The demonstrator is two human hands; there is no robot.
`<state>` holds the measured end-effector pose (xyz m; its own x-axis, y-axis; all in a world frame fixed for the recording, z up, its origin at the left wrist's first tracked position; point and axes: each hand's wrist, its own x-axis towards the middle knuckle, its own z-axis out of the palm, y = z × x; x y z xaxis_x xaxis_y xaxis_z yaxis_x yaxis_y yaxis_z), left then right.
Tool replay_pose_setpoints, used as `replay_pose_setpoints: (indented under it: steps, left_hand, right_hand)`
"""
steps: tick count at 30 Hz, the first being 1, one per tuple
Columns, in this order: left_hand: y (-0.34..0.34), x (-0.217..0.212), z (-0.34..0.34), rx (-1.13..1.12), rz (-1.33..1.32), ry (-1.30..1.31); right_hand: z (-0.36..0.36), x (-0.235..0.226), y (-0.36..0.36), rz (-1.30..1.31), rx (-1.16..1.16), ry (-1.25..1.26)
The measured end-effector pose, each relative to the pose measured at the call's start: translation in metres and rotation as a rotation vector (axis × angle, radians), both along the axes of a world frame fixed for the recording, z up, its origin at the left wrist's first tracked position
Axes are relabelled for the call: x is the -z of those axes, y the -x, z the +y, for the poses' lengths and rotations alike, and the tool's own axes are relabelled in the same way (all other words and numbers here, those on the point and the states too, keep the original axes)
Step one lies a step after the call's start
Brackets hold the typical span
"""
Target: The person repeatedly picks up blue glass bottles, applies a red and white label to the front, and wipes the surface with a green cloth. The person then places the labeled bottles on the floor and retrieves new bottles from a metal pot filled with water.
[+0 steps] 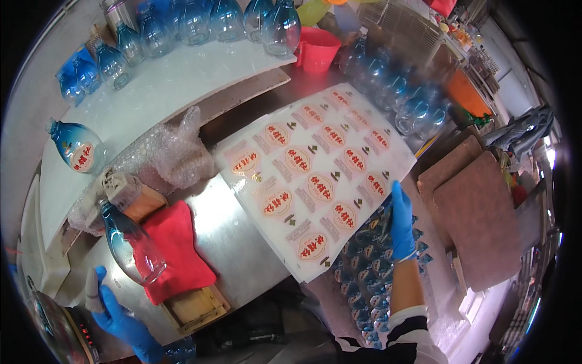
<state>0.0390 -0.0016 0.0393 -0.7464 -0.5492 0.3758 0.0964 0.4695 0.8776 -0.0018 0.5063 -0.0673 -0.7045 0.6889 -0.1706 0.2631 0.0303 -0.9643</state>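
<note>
pinching the sheet's edge (356, 224), right hand (402, 224) sits across part-bare tabletop (239, 249) from left hand (123, 320) clamping brush (93, 293).

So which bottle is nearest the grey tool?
The blue-tinted bottle, alone on the red cloth, beyond the grey tool in the left hand; the labelled bottle on the white shelf is farther off.

A white, red-printed sheet (312, 167) spreads aslant at centre, a pale brush (93, 292), apparently upright, at lower left.

Red emblems (320, 187) pattern the white sheet (321, 160); gloves (402, 223) are blue, cloth (180, 252) red, bottle (124, 246) blue fading clear.
</note>
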Motion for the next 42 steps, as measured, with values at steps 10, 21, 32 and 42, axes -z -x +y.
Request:
replay_pose_setpoints:
  steps: [10, 21, 32, 42]
  left_hand:
    - [0.029, 0.035, 0.013, 0.222, -0.157, 0.644]
    - [0.034, 0.049, 0.010, 0.501, -0.064, -0.116]
    - [0.030, 0.041, 0.000, 0.471, -0.057, -0.144]
    - [0.041, 0.038, -0.009, 0.637, -0.102, -0.190]
  right_hand:
    - [0.039, -0.005, -0.044, -0.065, -0.026, -0.195]
    - [-0.107, -0.128, 0.025, 0.393, -0.693, -0.651]
    - [-0.274, -0.136, 0.059, 0.189, -1.391, -0.079]
    - [-0.335, -0.141, 0.085, 0.178, -1.581, -0.210]
